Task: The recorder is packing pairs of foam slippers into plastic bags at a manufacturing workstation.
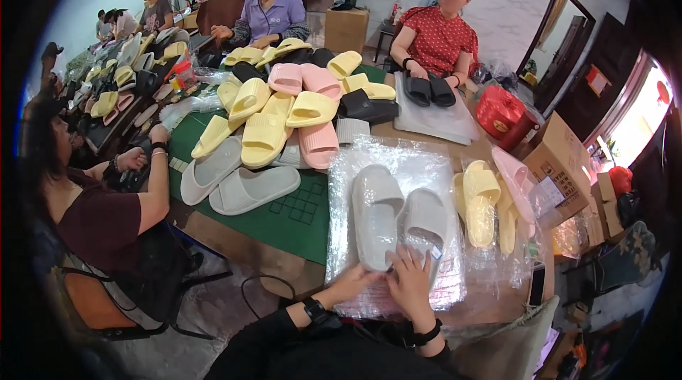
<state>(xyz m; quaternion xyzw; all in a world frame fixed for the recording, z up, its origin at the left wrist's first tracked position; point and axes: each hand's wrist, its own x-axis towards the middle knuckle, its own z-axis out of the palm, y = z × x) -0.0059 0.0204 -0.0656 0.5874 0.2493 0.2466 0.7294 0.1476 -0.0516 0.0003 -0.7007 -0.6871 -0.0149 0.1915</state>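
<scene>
A pair of grey slide slippers lies side by side on a stack of clear plastic bags (342, 238) in front of me. At the near end of the left grey slipper (375, 227), my left hand (352, 282) pinches its edge, the fingertips partly hidden. My right hand (410, 282) rests with fingers spread over the near end of the right grey slipper (425, 220) and the plastic beside it. A small tag shows by its fingertips. Just right of the stack, yellow slippers (482, 202) lie in clear bags, with a pink slipper (513, 177) beyond them.
A pile of yellow, pink, grey and black slippers (266, 124) covers the green mat (298, 231). Across the table, a person in red (440, 39) handles black slippers (429, 90). Another person (106, 195) sits at left. A cardboard box (561, 167) and phone (538, 286) are at right.
</scene>
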